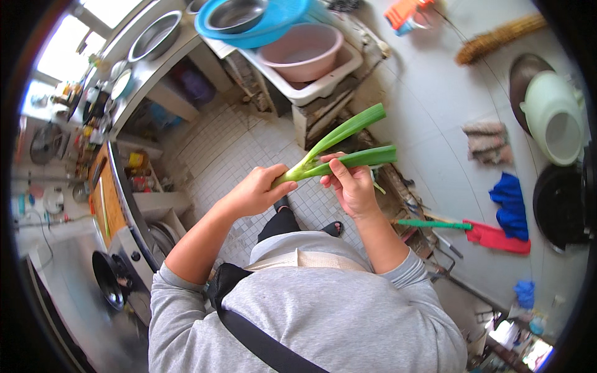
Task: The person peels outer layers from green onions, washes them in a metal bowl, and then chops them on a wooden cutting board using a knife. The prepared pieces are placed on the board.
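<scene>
In front of my body I hold a green onion stalk (346,129) that forks into two flat green leaves. My left hand (259,189) is wrapped around its pale lower end, hiding that part. One leaf rises up and to the right, its cut end free. My right hand (350,184) pinches the lower leaf between thumb and fingers, a little past the fork. A thin pale strip (378,187) hangs below that leaf, beside my right hand.
At left, a wooden cutting board (109,200) with a long pale stalk (103,205) lies on the counter near a black wok (109,279). Ahead stands a white sink (305,95) holding a pink basin (303,51). A green-handled brush (433,224) hangs on the tiled wall at right.
</scene>
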